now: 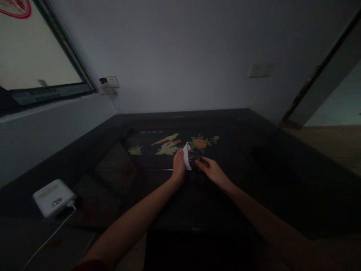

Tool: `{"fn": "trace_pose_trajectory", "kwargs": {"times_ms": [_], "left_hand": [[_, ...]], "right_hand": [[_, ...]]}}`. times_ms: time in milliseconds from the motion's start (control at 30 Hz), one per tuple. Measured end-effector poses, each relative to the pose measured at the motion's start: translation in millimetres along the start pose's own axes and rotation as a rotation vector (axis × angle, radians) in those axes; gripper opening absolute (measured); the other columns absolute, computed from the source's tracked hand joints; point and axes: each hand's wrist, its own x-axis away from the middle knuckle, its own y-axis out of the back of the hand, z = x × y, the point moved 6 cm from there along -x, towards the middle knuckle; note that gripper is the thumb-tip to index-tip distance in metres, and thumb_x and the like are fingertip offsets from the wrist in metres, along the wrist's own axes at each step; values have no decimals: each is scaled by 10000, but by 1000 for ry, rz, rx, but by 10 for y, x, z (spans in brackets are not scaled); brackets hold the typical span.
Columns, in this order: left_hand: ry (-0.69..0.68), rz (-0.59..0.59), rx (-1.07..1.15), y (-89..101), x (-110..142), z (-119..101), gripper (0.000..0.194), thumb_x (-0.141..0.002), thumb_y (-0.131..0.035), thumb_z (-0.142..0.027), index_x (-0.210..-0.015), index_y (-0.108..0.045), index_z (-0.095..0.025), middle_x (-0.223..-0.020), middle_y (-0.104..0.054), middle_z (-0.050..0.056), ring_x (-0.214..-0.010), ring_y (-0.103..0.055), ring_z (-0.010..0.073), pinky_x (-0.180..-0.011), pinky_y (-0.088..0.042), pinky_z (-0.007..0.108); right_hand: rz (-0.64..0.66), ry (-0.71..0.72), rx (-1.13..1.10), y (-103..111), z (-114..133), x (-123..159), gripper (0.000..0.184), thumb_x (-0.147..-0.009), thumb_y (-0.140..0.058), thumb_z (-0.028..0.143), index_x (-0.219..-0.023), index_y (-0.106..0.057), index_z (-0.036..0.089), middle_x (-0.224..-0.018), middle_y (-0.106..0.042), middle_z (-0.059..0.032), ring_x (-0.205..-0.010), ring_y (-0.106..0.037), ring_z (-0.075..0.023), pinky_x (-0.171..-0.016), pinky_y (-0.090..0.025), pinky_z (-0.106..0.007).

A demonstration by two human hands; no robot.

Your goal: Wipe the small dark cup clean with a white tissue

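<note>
At far left, a metal-framed window [36, 45] is set in the wall above a glossy black worktop [239, 150]. A white, square, round-cornered plastic box [52, 194] lies at the worktop's left side, with a thin white cable [49, 239] plugged into its near right corner and running toward the lower left. White wall sockets [112, 81] are fixed near the window's corner. Right of these, a pale bird motif [167, 146] decorates the worktop. At centre, the left hand [178, 163] is curled closed around a crumpled white sheet, cloth or paper [186, 157]. A small, dark, shiny object [193, 162] sits directly against the sheet's right side, its form unclear in poor light. An orange flower motif [200, 143] shows just beyond. The right hand [210, 168] has thumb and fingers pinched upon the dark object. Farther right, a white double socket [261, 70] is mounted on the wall.
</note>
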Motion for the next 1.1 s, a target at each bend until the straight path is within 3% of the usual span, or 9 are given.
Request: {"fn": "trace_pose_trajectory", "kwargs": {"times_ms": [167,333,433,633,900,1100], "left_hand": [[-163,30,-228,-24,49,-126,305,-866,-429,-382,-917,-638,-166,-867,-639,34,-734,-549,142,-673,-422,237],[-203,64,-318,-85,105,-214,329,-890,-395,-379,-936,-633,-157,-858,-634,42,-747,-540,152,-684,-416,243],[-210,65,-321,-112,135,-262,305,-888,-411,-347,-922,-644,-153,-842,-634,37,-752,-534,149,-687,-411,230],[-83,77,-167,-106,95,-199,302,-855,-475,-380,-881,-668,-149,-772,-646,30,-661,-540,139,-623,-407,217],[114,160,104,-175,63,-29,428,-837,-463,-477,-954,-671,-121,-905,-695,93,-801,-633,194,-780,-460,296],[108,174,38,-142,54,-19,477,-804,-498,-518,-975,-658,-102,-901,-691,97,-737,-620,171,-665,-453,247]], "right_hand": [[-38,13,-9,-24,-21,35,431,-721,-680,407,-1076,-615,173,-1029,-682,-94,-975,-628,-228,-861,-492,-370],[44,26,-102,-94,71,53,432,-686,-712,366,-1055,-601,170,-1066,-667,-91,-996,-617,-225,-892,-478,-375],[23,13,-94,-72,62,40,440,-659,-733,357,-1031,-601,162,-1047,-672,-87,-983,-618,-227,-893,-475,-379],[-9,-46,-181,-27,62,53,424,-671,-705,443,-987,-623,173,-982,-689,-78,-921,-641,-230,-836,-498,-375],[67,-41,-314,-57,157,73,476,-687,-637,586,-924,-649,173,-940,-698,-71,-832,-655,-213,-776,-532,-354],[132,-138,-338,-108,93,111,518,-703,-569,653,-900,-591,175,-752,-669,-42,-623,-642,-157,-631,-562,-327]]}}
